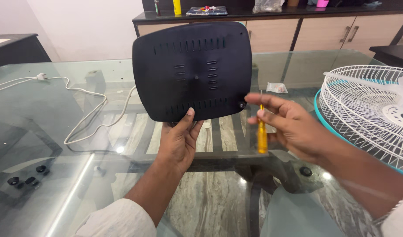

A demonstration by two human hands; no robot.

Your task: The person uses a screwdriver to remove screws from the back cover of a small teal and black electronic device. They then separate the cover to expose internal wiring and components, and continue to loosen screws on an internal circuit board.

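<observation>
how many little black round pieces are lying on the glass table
4 visible: three small black round pieces clustered near the glass table's left edge, one below the right hand. Others may be hidden.

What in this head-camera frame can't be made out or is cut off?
- Far side of the black vented panel: faces away; left hand grips its lower edge.
- Screwdriver tip: too thin, blurred; right hand covers part of the handle.
- White fan grille: cut by the right edge.
- Small black parts on the glass table: too small to identify.
</observation>
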